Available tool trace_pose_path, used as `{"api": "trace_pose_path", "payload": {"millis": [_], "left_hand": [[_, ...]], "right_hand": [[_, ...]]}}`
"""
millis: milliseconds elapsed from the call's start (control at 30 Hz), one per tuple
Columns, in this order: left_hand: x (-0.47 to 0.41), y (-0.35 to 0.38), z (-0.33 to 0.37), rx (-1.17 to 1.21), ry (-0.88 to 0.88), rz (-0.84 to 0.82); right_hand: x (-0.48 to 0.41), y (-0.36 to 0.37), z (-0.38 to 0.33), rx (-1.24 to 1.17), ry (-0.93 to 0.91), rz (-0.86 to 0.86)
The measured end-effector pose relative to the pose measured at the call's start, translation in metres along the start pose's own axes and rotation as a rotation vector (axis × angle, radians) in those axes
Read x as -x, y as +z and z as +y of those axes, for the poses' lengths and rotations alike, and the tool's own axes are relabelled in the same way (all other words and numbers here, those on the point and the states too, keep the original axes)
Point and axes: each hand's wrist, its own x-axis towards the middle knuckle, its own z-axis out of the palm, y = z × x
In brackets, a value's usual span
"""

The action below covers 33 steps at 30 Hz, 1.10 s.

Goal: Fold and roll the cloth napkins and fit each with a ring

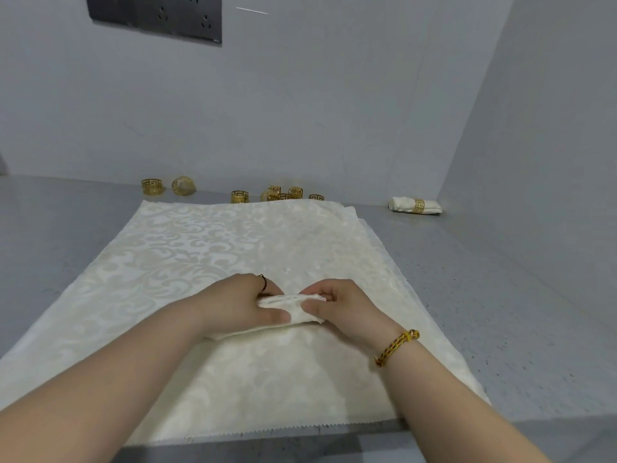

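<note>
Both hands meet over the middle of a stack (200, 248) of cream patterned napkins spread flat on the grey tabletop (500, 295). The left hand (238, 304) and the right hand (347, 310) each grip one end of a small roll (295, 309) of napkin, with thumbs on the near side and fingers curled over the far side. The roll lies crosswise on the stack, its lower edge touching the top napkin.

The stack's pinked near edge lies just short of the tabletop's front edge. Its far edge stops just before the loose rings (239, 196). On the right, a second layer peeks out from under the top napkin; how many lie below, I cannot tell. Bare tabletop runs wide on the left of the stack and on the right, up to the right wall (534, 128). The back wall (300, 111) closes off the far side, with a dark socket panel (153, 18) high on it.

The gold rings sit in a line along the foot of the back wall. Two stand apart at the left, and a cluster behind the stack's far edge holds about five, overlapping too much for a sure count. One finished roll (415, 206), already in its ring, lies in the far right corner, well apart from the rest.

A bracelet (397, 347) of yellow cord circles the right wrist.
</note>
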Motion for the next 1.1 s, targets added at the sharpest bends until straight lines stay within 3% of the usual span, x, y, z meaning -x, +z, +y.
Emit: {"api": "trace_pose_path", "payload": {"millis": [133,300,400,600,767,900,1100], "left_hand": [[-0.012,0.012,0.017,-0.042,-0.010,0.125],[-0.022,0.010,0.010,0.212,-0.001,0.195],[-0.026,0.006,0.010,0.259,0.000,0.238],[-0.045,-0.014,-0.003,0.358,-0.085,0.357],[-0.068,-0.038,-0.030,0.549,-0.201,0.593],[-0.091,-0.044,-0.056,0.556,-0.248,0.612],[-0.109,-0.038,-0.077,0.600,-0.297,0.639]], "right_hand": [[-0.001,0.004,0.006,-0.120,0.026,0.049],[-0.006,-0.002,0.009,-0.351,0.117,0.076],[-0.015,-0.005,0.004,-0.336,0.083,0.126],[-0.052,-0.017,-0.010,-0.299,0.082,0.067],[-0.107,-0.046,-0.010,-0.092,0.026,0.277],[-0.167,-0.068,0.008,0.231,0.052,0.332],[-0.267,-0.086,0.024,0.521,0.055,0.415]]}}
